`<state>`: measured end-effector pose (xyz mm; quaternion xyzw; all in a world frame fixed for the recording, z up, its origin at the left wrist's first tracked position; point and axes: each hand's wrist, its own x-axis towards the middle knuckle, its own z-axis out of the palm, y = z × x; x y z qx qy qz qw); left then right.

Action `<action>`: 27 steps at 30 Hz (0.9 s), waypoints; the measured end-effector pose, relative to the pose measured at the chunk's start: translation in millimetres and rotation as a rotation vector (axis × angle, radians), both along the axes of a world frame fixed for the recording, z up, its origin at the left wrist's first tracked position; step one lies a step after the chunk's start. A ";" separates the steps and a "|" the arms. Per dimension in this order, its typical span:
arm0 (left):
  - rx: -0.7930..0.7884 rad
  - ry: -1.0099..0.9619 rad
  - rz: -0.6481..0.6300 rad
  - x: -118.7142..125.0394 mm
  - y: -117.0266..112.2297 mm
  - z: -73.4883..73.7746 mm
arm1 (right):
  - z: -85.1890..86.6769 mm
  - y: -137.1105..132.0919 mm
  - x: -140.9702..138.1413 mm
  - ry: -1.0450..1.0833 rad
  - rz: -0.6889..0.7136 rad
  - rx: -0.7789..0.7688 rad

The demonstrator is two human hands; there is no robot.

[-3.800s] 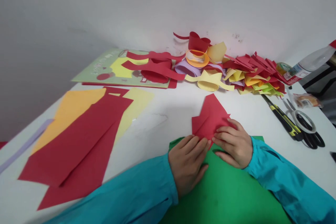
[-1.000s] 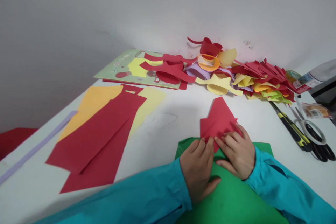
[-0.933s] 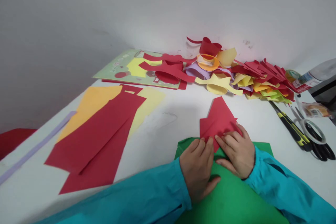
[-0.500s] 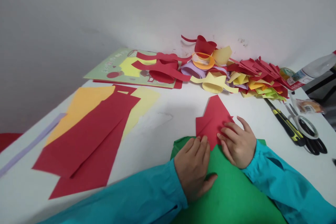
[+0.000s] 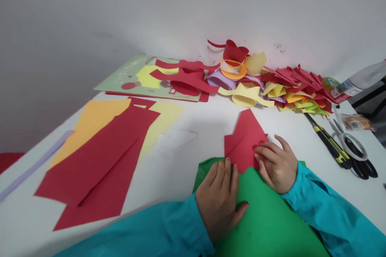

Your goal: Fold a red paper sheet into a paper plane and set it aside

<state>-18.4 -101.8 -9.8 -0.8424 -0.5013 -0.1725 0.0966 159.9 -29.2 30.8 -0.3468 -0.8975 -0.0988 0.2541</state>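
A folded piece of red paper (image 5: pixel 245 140) with a pointed lower end lies on the table, its lower part over the far edge of a large green sheet (image 5: pixel 271 213). My left hand (image 5: pixel 218 196) rests palm down on the green sheet, fingers stretched out, fingertips at the red paper's lower left edge. At the red paper's right edge is my right hand (image 5: pixel 279 164), its fingers bent and spread, with the fingertips touching the paper. Part of the green sheet is hidden under my hands and sleeves.
Red sheets (image 5: pixel 102 156), an orange sheet (image 5: pixel 90 124) and a purple strip (image 5: pixel 36 168) lie on the left. Curled paper cutouts (image 5: pixel 193 80) and folded red pieces (image 5: pixel 295 78) line the wall. A utility knife (image 5: pixel 328 142), scissors (image 5: pixel 363 168), tape roll (image 5: pixel 353 147) and bottle (image 5: pixel 362 80) are at right.
My right hand has shifted slightly right, towards the red paper's edge. My left hand has moved slightly left, its fingers flatter. The red paper has stayed nearly in place.
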 end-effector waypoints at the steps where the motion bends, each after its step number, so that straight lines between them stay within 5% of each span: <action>1: 0.000 0.013 0.004 0.0 -0.8 0.9 | -0.4 -0.1 0.4 0.003 0.001 -0.002; 13: 0.033 -0.006 0.008 -3.1 -0.1 4.9 | 0.8 -1.2 -0.2 -0.019 0.022 -0.022; 19: 0.011 -0.060 -0.156 -6.8 4.0 7.1 | -0.9 -4.1 -1.9 -0.017 0.047 0.025; 22: -0.047 -0.082 -0.134 -5.6 4.7 4.0 | -1.9 -6.9 -3.2 -0.013 0.063 0.066; 27: -0.015 -0.145 -0.103 -2.3 4.8 -1.4 | -5.2 -12.9 -5.6 -0.031 0.154 -0.056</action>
